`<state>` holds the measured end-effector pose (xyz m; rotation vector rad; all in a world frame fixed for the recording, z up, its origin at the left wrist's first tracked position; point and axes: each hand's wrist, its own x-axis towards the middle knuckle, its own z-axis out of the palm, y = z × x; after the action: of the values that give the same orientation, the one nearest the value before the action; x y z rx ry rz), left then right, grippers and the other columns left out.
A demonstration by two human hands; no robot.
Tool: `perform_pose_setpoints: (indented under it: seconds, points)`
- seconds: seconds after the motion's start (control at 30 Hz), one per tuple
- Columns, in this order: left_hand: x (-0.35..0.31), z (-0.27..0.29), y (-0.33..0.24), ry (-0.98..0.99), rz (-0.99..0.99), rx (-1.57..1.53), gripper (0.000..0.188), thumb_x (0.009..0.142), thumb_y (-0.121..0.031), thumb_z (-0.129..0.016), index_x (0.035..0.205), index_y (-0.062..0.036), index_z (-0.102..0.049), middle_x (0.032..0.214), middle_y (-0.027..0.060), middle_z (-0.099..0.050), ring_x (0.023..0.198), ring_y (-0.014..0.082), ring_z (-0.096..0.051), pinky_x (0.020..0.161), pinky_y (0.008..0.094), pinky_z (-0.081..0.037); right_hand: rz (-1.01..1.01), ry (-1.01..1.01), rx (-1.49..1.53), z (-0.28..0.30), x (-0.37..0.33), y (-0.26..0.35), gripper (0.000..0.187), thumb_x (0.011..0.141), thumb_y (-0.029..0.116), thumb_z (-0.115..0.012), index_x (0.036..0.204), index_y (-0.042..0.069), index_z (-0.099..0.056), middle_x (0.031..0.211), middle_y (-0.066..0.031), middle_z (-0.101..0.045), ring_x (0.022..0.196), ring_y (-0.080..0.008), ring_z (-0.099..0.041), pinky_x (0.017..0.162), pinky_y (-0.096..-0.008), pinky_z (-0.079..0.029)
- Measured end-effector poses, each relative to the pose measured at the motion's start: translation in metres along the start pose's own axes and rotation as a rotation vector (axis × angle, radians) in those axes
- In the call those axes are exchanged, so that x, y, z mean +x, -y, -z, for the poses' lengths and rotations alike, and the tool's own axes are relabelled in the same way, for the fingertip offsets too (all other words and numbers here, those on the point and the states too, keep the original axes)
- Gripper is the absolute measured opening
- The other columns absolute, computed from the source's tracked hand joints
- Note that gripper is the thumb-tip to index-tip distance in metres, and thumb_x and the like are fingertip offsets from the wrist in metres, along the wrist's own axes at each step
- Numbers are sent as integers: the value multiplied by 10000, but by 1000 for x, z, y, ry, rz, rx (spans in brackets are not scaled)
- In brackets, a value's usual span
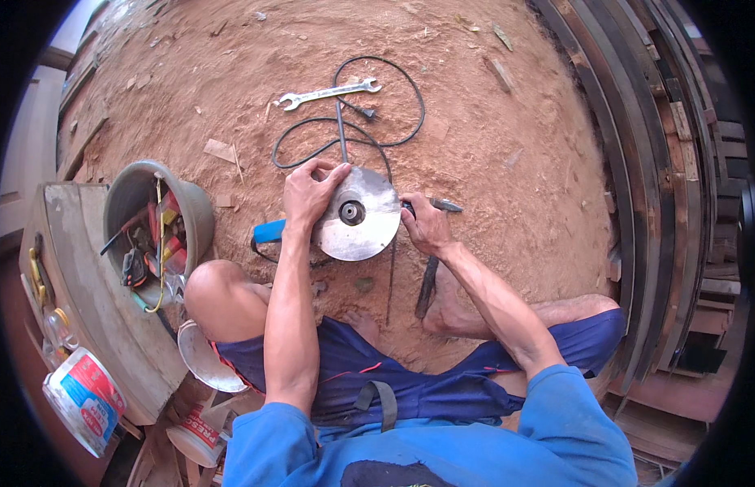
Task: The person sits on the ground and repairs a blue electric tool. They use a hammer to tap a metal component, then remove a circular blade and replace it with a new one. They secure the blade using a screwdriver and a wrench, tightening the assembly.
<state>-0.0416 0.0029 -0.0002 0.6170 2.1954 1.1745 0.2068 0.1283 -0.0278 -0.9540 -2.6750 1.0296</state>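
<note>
Disc (373, 231) of bright metal is lying face up at the centre of the head view, before a person sitting with bent legs on sawdust-strewn ground (507, 138). The left forearm (290, 341) is reaching almost straight up, its hand (307, 199) arching over the disc's upper-left rim; the thumb is stretching along the edge while the other fingers are curling beyond it, the gap between them narrow. The right forearm (495, 296) is slanting inward, its hand (427, 225) bending toward the opposite rim, fingers bunching close around a small dark piece (407, 208). Whether either hand is gripping firmly, one cannot tell.

The disc is covering most of the tool beneath, only a blue handle (269, 231) jutting out at left. The right hand and wrist are hiding the middle of a hammer (446, 204), its head and dark handle showing on either side. A black cord (423, 105) is looping beyond, near a double-ended wrench (329, 95). Tools in a grey bucket (200, 213) are overlapping too much to sort out, and the fisheye rim is cutting off stacked planks (637, 162) at right.
</note>
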Motion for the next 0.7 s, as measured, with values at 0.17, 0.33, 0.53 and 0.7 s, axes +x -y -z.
perform_pose_setpoints:
  seconds: [0.17,0.33,0.53,0.7]
  points:
    - [-3,-6,4,-120,-113,20,403,874,-382,-725,1025,-9,-739,869,159,-720,802,276,-704,754,408,-542,-347,254,-187,-4,23,-5,510,1043,451,-357,1160,49,-648,1111,-304,-685,1093,-492,-639,918,-574,-492]
    - [3,-11,14,-216,-204,-106,307,878,-159,-515,1112,9,-622,1041,247,-675,991,396,-659,888,465,-509,-468,326,-180,20,38,2,720,1037,613,-283,1069,27,-698,1186,-309,-677,1162,-459,-638,993,-559,-462]
    - [-12,-14,3,-330,-337,-95,258,960,-80,-511,1203,1,-540,1035,208,-582,869,372,-600,816,475,-486,-177,-345,171,43,49,72,328,1015,326,-620,1159,34,-658,968,-159,-681,847,-303,-688,787,-409,-553]
    - [-25,-12,-8,-333,-560,-153,408,911,-9,-682,1295,-30,-545,1117,195,-636,915,315,-665,803,421,-544,106,-126,100,30,67,131,344,978,273,-657,1230,38,-657,1005,-163,-685,934,-311,-687,850,-412,-546]
